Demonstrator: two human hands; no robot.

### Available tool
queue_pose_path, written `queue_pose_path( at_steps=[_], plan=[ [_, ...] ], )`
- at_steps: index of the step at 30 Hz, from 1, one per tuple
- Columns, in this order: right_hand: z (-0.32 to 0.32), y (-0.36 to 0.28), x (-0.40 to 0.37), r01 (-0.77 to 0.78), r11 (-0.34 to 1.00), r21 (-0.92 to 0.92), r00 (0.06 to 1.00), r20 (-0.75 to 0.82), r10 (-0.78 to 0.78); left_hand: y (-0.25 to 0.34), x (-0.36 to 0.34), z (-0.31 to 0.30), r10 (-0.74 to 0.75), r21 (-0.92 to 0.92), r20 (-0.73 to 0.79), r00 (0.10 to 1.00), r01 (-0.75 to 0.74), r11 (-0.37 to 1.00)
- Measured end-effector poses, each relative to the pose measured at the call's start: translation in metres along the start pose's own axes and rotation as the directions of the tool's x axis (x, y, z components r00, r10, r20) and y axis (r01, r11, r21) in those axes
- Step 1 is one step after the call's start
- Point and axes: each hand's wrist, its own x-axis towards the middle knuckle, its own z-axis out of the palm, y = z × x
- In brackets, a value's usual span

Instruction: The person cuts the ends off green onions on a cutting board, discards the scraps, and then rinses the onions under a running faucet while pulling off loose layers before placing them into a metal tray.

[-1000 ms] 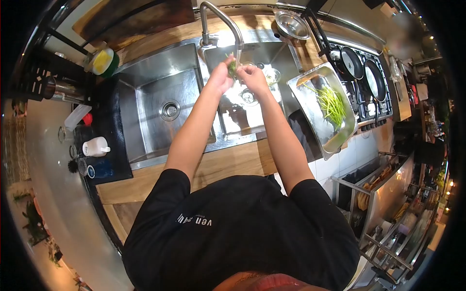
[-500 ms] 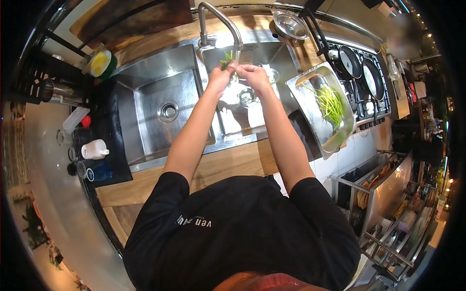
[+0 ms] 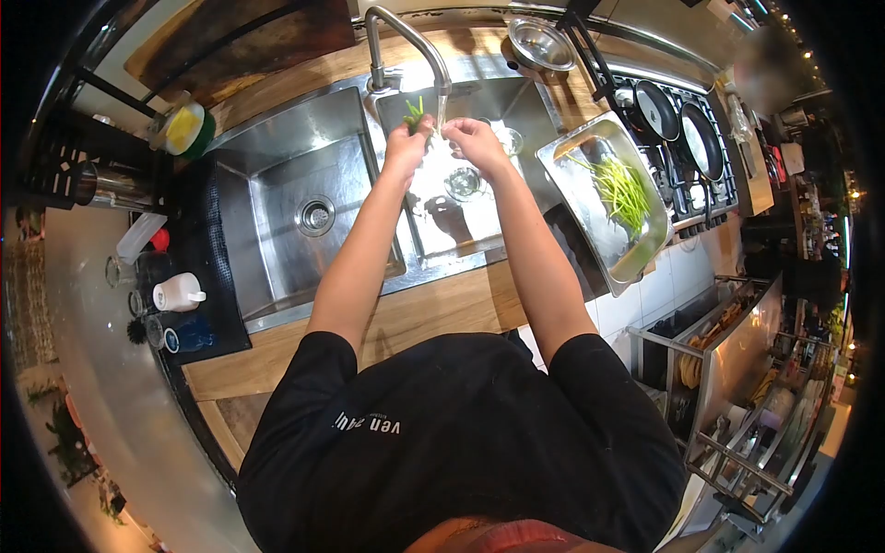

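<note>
My left hand [image 3: 406, 150] is closed around a small bunch of thin green stalks [image 3: 414, 112], their tips sticking up past the fingers. Just beside the water running from the curved metal faucet [image 3: 431, 53], my right hand [image 3: 475, 146] has its fingers pinched together. Whatever they hold, if anything, is too small to make out. Both hands are over the right basin [image 3: 505, 92] of the steel sink, a short gap between them. Below them the drain [image 3: 464, 183] shows through bright glare. More long green stalks [image 3: 620, 194] lie in a steel tray [image 3: 629, 273] to the right of the sink.
The left basin [image 3: 275, 207] is on my left. Beyond it, a white mug [image 3: 179, 292] and several glasses rest on a black mat [image 3: 221, 318]. A metal bowl [image 3: 542, 44] stands behind the sink. Pans [image 3: 702, 143] sit on the stove at right.
My hands have moved apart under the faucet, the right one drawing away from the bunch in the left. The falling water now shows between them.
</note>
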Motion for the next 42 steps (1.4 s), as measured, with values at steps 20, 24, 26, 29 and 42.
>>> queue_pose_path(
  at_steps=[20,24,26,29,42],
  plan=[
    [-0.015,0.015,-0.011,0.278,0.755,0.594,0.92,-0.391,-0.03,-0.008,0.004,-0.012,-0.035,-0.158,-0.146,0.989,0.011,0.987],
    [-0.024,0.016,-0.017,0.296,0.84,0.454,0.893,-0.444,-0.075,-0.009,0.004,-0.017,-0.031,-0.139,-0.116,0.993,0.014,0.99],
    [-0.013,0.021,-0.018,0.269,0.886,0.377,0.92,-0.373,-0.12,-0.005,0.002,-0.014,-0.014,-0.116,-0.099,0.995,0.002,0.993],
    [0.005,0.024,-0.013,0.252,0.909,0.331,0.946,-0.281,-0.16,-0.006,0.002,-0.005,0.047,-0.063,-0.034,0.998,-0.049,0.997],
    [0.01,-0.008,-0.011,-0.011,0.987,0.163,0.999,-0.032,0.017,0.007,-0.002,-0.004,0.126,0.07,0.013,0.992,-0.127,0.989]
  ],
)
